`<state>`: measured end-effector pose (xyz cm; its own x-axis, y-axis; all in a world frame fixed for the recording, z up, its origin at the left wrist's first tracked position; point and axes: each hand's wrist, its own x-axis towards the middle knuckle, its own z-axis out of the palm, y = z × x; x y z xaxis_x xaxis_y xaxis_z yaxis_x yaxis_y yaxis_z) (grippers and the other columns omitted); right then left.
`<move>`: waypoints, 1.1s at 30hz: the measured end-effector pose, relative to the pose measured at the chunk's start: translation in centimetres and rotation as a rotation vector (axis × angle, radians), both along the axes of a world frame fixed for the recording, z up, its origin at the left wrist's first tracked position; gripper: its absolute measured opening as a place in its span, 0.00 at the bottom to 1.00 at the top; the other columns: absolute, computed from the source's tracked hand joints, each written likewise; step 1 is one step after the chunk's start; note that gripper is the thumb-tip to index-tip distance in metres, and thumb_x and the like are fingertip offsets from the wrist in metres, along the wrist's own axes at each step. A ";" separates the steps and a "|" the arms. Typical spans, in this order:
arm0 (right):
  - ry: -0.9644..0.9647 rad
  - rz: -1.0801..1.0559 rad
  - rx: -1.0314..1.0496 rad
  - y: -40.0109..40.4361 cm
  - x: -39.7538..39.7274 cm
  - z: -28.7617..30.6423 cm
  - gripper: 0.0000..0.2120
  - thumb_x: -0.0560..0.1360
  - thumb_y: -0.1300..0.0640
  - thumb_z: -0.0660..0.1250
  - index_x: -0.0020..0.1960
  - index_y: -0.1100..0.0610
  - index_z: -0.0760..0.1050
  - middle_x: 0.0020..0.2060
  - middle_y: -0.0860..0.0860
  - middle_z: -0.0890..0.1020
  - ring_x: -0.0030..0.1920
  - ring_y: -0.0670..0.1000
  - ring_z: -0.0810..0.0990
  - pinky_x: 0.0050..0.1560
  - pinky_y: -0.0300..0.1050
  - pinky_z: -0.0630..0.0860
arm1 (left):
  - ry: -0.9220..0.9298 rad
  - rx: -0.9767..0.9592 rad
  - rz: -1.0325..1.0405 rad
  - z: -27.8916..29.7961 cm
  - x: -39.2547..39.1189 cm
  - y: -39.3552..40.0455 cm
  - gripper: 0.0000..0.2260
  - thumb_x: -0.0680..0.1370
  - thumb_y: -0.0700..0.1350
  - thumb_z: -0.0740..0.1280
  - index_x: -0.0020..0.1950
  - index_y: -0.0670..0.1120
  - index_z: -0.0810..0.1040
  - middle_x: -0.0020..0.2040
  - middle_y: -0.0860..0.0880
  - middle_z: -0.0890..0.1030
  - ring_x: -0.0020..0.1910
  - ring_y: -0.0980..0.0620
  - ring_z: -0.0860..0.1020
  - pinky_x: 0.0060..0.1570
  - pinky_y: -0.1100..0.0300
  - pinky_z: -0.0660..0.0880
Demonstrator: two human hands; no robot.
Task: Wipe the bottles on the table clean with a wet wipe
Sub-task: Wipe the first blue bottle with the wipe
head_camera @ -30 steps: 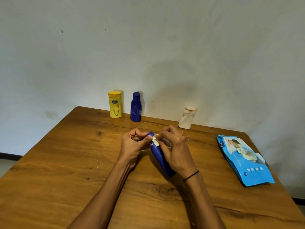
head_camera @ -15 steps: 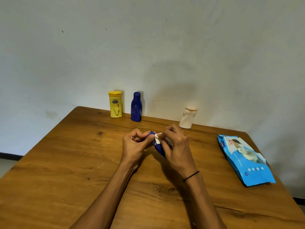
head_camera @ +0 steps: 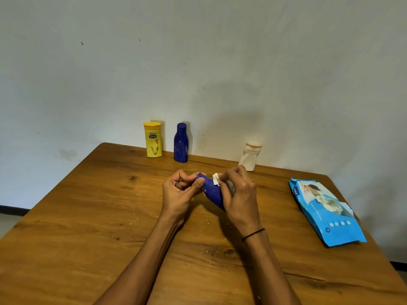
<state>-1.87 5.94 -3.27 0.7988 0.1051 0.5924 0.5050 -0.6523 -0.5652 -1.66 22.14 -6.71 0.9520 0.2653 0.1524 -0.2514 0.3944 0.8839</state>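
A dark blue bottle [head_camera: 211, 192] is held tilted over the middle of the wooden table [head_camera: 88, 227]. My left hand [head_camera: 179, 193] pinches its cap end between thumb and fingers. My right hand [head_camera: 239, 194] wraps over the bottle's body and presses a white wet wipe [head_camera: 216, 179] against it; most of the wipe is hidden under the fingers. Three more bottles stand upright along the far edge by the wall: a yellow bottle [head_camera: 152, 139], a second blue bottle [head_camera: 181, 143] and a white bottle [head_camera: 250, 156].
A blue pack of wet wipes [head_camera: 326, 213] lies flat near the table's right edge. A plain wall rises directly behind the table. Small white specks dot the wood around my hands.
The bottle has turned in my hands and more of its blue body shows between them. My right hand with the wipe has slid a little along the bottle. The standing bottles have not moved.
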 end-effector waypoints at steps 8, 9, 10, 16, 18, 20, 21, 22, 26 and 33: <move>-0.010 0.159 -0.188 -0.4 -0.1 -0.6 0.05 0.79 0.59 0.71 0.50 0.51 0.77 0.52 0.46 0.75 0.53 0.43 0.71 0.55 0.50 0.69 | 0.015 -0.052 0.081 -0.1 0.3 0.3 0.09 0.71 0.36 0.77 0.46 0.40 0.79 0.51 0.34 0.86 0.58 0.37 0.85 0.51 0.47 0.86; 0.009 0.150 -0.193 -0.9 0.1 -0.7 0.04 0.79 0.58 0.70 0.51 0.50 0.76 0.52 0.46 0.75 0.53 0.44 0.72 0.56 0.50 0.69 | 0.018 -0.051 0.088 -0.1 0.2 0.2 0.09 0.71 0.36 0.77 0.46 0.40 0.79 0.51 0.34 0.86 0.58 0.37 0.85 0.51 0.46 0.86; 0.032 0.129 -0.187 -1.3 0.2 -0.8 0.04 0.79 0.57 0.70 0.51 0.50 0.76 0.53 0.46 0.75 0.53 0.46 0.73 0.56 0.50 0.68 | 0.020 -0.054 0.095 -0.1 0.3 0.2 0.09 0.71 0.36 0.77 0.46 0.40 0.79 0.51 0.35 0.86 0.58 0.37 0.85 0.51 0.46 0.86; 0.023 -0.158 -0.051 -0.2 0.3 -1.1 0.07 0.78 0.62 0.70 0.52 0.54 0.75 0.50 0.48 0.75 0.49 0.47 0.74 0.54 0.52 0.75 | -0.006 -0.037 0.092 -0.1 0.2 -0.1 0.10 0.72 0.36 0.77 0.48 0.39 0.79 0.52 0.35 0.86 0.57 0.38 0.86 0.51 0.47 0.86; -0.019 -0.132 -0.051 1.2 -0.4 -1.0 0.06 0.78 0.62 0.69 0.52 0.55 0.75 0.51 0.50 0.75 0.51 0.47 0.73 0.53 0.52 0.77 | -0.010 -0.041 0.099 -0.1 0.1 -0.4 0.09 0.72 0.35 0.77 0.49 0.38 0.79 0.51 0.35 0.86 0.56 0.38 0.86 0.52 0.46 0.86; -0.055 -0.003 -0.121 2.1 -0.9 -1.1 0.05 0.78 0.61 0.68 0.53 0.54 0.75 0.52 0.50 0.75 0.52 0.45 0.71 0.53 0.49 0.75 | -0.017 -0.073 0.113 -0.1 0.1 -0.4 0.10 0.72 0.35 0.77 0.49 0.36 0.79 0.50 0.35 0.86 0.54 0.38 0.86 0.52 0.44 0.85; -0.062 0.061 -0.174 2.2 -1.0 -1.2 0.06 0.77 0.61 0.68 0.53 0.54 0.75 0.52 0.50 0.75 0.52 0.45 0.69 0.54 0.48 0.73 | -0.020 -0.093 0.121 -0.1 0.1 -0.3 0.10 0.72 0.35 0.77 0.48 0.36 0.79 0.49 0.35 0.87 0.53 0.38 0.86 0.52 0.44 0.85; -0.064 0.098 -0.222 2.2 -1.0 -1.4 0.06 0.77 0.60 0.68 0.52 0.53 0.74 0.52 0.49 0.75 0.53 0.44 0.68 0.54 0.48 0.71 | -0.022 -0.106 0.127 -0.1 0.1 -0.1 0.09 0.71 0.36 0.77 0.48 0.37 0.80 0.49 0.36 0.87 0.52 0.39 0.86 0.51 0.45 0.85; -0.049 -0.023 -0.185 1.3 -0.6 -2.1 0.04 0.77 0.57 0.66 0.49 0.50 0.72 0.48 0.46 0.73 0.50 0.44 0.67 0.55 0.49 0.67 | -0.016 -0.063 0.136 0.1 0.1 0.1 0.09 0.71 0.37 0.77 0.46 0.40 0.80 0.48 0.39 0.87 0.53 0.42 0.87 0.51 0.47 0.86; 0.151 -0.250 0.019 0.4 0.5 -3.0 0.07 0.77 0.54 0.68 0.51 0.46 0.71 0.51 0.47 0.75 0.54 0.55 0.75 0.48 0.33 0.62 | -0.029 0.011 0.130 -0.3 0.4 0.3 0.13 0.70 0.38 0.77 0.50 0.37 0.78 0.52 0.38 0.87 0.59 0.41 0.85 0.52 0.47 0.85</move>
